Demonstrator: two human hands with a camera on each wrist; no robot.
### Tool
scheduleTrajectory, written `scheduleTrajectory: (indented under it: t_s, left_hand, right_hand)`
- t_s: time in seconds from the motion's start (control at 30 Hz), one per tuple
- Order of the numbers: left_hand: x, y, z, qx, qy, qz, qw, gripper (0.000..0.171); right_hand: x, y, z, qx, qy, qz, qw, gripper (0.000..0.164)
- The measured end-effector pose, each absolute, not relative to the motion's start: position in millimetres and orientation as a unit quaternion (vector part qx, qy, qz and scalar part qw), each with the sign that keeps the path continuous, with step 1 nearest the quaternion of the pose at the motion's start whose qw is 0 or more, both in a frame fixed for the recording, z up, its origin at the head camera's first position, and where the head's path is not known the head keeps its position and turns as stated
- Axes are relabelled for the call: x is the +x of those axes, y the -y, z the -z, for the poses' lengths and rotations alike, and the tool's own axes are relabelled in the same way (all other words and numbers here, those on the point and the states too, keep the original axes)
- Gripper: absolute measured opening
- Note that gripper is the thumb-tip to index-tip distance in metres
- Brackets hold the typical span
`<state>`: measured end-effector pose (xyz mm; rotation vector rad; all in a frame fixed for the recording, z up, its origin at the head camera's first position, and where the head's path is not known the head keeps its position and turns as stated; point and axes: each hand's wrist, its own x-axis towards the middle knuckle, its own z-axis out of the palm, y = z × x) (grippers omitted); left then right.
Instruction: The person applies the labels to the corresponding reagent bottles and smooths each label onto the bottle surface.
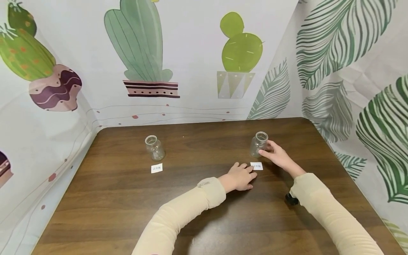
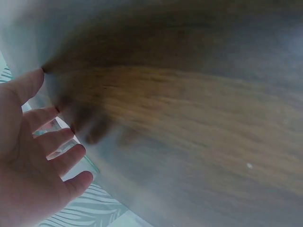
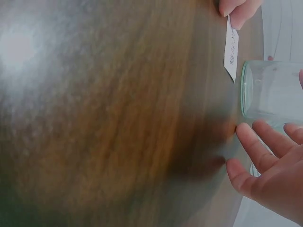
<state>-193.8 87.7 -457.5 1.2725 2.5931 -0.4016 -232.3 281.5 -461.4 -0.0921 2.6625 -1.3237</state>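
Observation:
A clear glass jar (image 1: 257, 146) without a lid stands upright at the back right of the table. My right hand (image 1: 279, 156) is at its right side, with the thumb in front of the glass and the fingers beside it. In the right wrist view the fingers (image 3: 258, 147) are spread along the jar (image 3: 272, 91); whether they touch it is hard to tell. Before the jar lies a small white paper label (image 1: 257, 166) with printed characters. My left hand (image 1: 239, 177) rests palm down, its outstretched fingertips at the label's left edge.
Another open glass jar (image 1: 155, 148) stands at the back left of the brown wooden table (image 1: 127, 205), with a similar label (image 1: 156, 168) in front. A black object (image 1: 291, 199) shows under the right sleeve. Printed cloth walls border the table's back and sides.

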Motion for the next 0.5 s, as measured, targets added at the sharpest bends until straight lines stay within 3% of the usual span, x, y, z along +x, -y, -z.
scheduleTrajectory:
  t_s: [0.23, 0.5]
  left_hand:
    - [-194.0, -78.0, 460.2, 0.446, -0.885, 0.115, 0.071, 0.043]
    - [-209.5, -72.8, 455.7, 0.419, -0.908, 0.023, -0.013, 0.03]
  right_hand:
    - [-233.9, -273.6, 461.6, -0.047, -0.9, 0.426, 0.08, 0.067]
    - [-229.2, -277.2, 457.9, -0.041, -0.923, 0.372, 0.088, 0.068]
